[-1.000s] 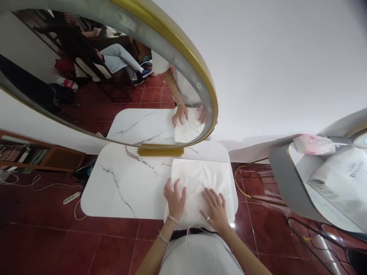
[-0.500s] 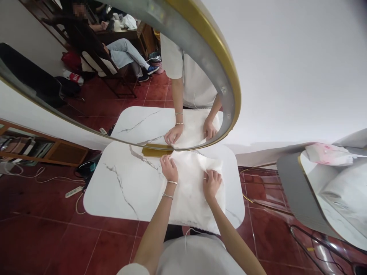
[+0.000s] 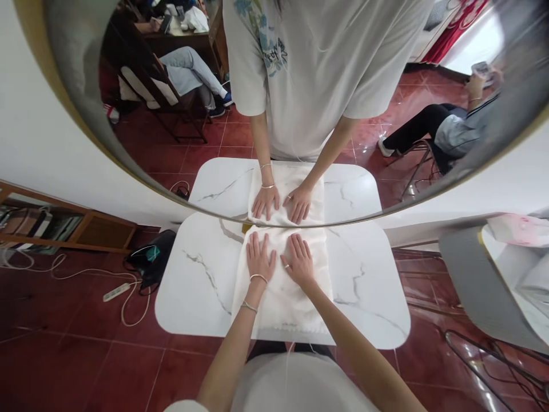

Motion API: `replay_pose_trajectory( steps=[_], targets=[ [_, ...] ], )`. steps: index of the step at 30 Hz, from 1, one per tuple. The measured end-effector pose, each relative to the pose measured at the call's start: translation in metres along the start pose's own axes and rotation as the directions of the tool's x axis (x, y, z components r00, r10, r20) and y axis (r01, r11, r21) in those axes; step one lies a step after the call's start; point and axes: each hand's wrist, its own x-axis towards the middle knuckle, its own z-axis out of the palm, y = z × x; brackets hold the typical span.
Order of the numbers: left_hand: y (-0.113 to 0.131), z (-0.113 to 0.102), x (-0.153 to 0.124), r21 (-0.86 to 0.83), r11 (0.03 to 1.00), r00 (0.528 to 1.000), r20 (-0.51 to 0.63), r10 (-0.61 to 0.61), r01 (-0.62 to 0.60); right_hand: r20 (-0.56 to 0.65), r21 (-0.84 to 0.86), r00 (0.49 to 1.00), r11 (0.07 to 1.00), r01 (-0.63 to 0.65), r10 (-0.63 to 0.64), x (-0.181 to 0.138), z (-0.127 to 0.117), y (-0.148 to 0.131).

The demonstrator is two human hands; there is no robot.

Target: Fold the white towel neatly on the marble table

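Observation:
A white cloth, towel-like, lies spread on the white marble-patterned table. My left hand rests flat on the cloth's far left part, fingers apart and pointing away from me. Beside it, my right hand presses flat on the cloth's far right part, its fingers stretched out; a ring is on one finger. Both palms touch the cloth and grip nothing. Two bracelets circle my left wrist. The cloth's far edge reaches the lower rim of the mirror.
Against the wall stands the large round mirror, reflecting me and other seated people. At right is a second table with a pink-and-white packet. On the left floor lie a power strip, cables and a black bag; a bookshelf stands beyond.
Both hands went from pinching the cloth's far edge to lying flat with fingers spread. The cloth's folded-up right corner is now laid flat. My view has shifted toward the right.

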Motion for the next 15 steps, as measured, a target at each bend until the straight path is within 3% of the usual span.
replay_pose_trajectory(
  steps=[8, 15],
  targets=[
    [-0.088, -0.033, 0.017, 0.041, 0.99, 0.991, -0.013, -0.131, 0.132, 0.107, 0.029, 0.989, 0.995, 0.094, -0.097, 0.04, 0.042, -0.082],
    [-0.132, -0.039, 0.065, -0.011, 0.981, 0.978, -0.069, -0.196, 0.195, 0.203, -0.007, 0.979, 1.0, 0.029, -0.027, 0.082, 0.073, -0.124]
  ],
)
